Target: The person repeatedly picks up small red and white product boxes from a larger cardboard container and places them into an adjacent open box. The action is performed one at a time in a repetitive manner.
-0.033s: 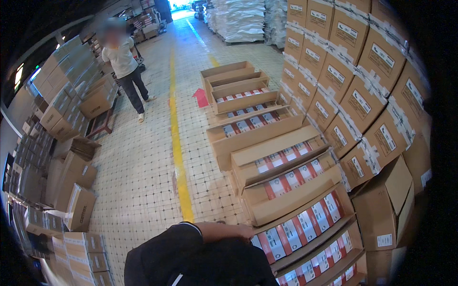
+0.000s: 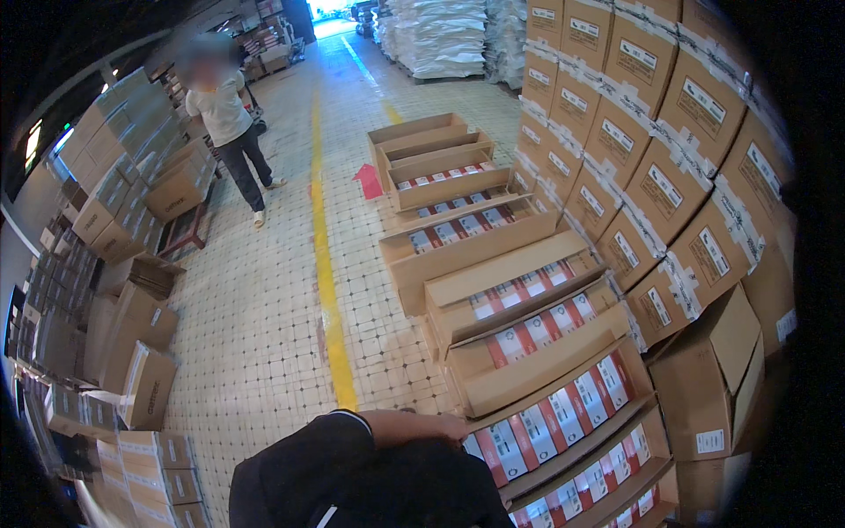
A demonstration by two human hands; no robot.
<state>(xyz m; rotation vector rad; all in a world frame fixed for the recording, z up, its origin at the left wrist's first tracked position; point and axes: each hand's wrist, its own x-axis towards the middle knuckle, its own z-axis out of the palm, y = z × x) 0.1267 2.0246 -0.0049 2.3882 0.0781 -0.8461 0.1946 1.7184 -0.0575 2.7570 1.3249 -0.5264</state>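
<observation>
My left arm, in a dark short sleeve, reaches across the bottom of the view. At its end my left hand (image 2: 453,429) is at the left end of an open cardboard carton (image 2: 528,400); the fingers look closed on its edge, though they are partly hidden. Inside that carton stands a row of red-and-white boxes (image 2: 563,418), packed side by side. Nearer to me, another open carton holds more red-and-white boxes (image 2: 585,488). My right hand does not show.
Several open cartons (image 2: 475,251) run away in a line, some holding similar boxes. Taped cartons (image 2: 638,141) are stacked high at right; an open-flapped carton (image 2: 704,378) sits below them. A yellow line (image 2: 326,273) crosses the tiled floor. A person (image 2: 231,128) stands far left beside stacked cartons (image 2: 123,132).
</observation>
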